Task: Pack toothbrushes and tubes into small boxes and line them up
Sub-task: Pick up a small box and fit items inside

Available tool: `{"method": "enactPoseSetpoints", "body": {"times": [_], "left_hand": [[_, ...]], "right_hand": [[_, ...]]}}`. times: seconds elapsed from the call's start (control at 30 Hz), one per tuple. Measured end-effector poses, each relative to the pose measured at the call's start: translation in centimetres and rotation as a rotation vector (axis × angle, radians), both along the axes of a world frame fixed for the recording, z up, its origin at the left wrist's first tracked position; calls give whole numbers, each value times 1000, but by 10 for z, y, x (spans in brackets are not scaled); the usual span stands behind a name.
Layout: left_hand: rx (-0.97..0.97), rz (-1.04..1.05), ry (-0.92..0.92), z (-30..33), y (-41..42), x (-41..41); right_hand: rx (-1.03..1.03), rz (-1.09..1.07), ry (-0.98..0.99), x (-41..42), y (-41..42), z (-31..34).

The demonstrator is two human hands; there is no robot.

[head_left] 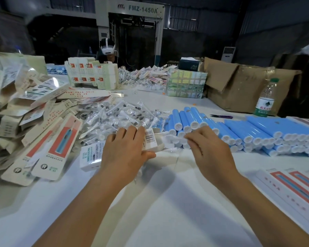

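1. Nearest me on the right, the packed boxes lie side by side on the table; I should set this one flush against that row, edges square.
2. My left hand grips the small box I'm filling, fingers spread over its top and thumb curled under its near edge. I should keep it pinned flat, with the open end facing the tubes.
3. My right hand reaches the white caps of the blue tubes, fingers curled at the near row. I cannot tell whether they pinch one yet. Best to take a single tube from the front, so the stack stays put.
4. Just beyond my left hand lies the heap of wrapped toothbrushes; I'd draw one by its wrapper.
5. Far left, the pile of empty boxes waits for the next round.
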State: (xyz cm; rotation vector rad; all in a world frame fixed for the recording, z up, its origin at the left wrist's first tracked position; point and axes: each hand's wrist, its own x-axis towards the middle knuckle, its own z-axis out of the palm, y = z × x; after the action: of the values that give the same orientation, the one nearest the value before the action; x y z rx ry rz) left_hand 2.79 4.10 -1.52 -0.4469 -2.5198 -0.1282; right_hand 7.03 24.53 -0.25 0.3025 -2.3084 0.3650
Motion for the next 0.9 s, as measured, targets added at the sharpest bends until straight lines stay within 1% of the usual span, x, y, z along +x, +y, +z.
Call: {"method": "enactPoseSetpoints", "body": {"times": [0.1,0.27,0.33,0.47,0.57,0.63,0.67,0.7,0.8,0.83,0.9], "left_hand": [[-16,-50,6,0,6,4],[-47,-122,3,-5,19,10],[-24,-140,-1,-5,22,13],[-24,-153,17,-6,25,15],[14,-159,-2,-8,27,13],[49,-144,-15,-7,26,11],[65,-132,-22,-7,24,10],[76,-121,-26,-7,22,9],[78,-90,-33,-6,21,8],[84,-80,-26,-6,21,8],[113,-70,-6,-5,21,9]], "right_hand": [[55,-7,-14,-1,-3,-1],[-48,23,-44,-5,-8,-5],[-167,55,-33,-4,-12,-8],[-548,174,-35,2,-25,-10],[-687,247,-110,5,-35,-14],[-688,291,-177,7,-37,-13],[-668,293,-173,7,-35,-12],[-630,266,-130,8,-33,-11],[-514,127,86,11,-27,-9],[-505,114,108,11,-26,-10],[-461,109,72,11,-26,-13]]}}
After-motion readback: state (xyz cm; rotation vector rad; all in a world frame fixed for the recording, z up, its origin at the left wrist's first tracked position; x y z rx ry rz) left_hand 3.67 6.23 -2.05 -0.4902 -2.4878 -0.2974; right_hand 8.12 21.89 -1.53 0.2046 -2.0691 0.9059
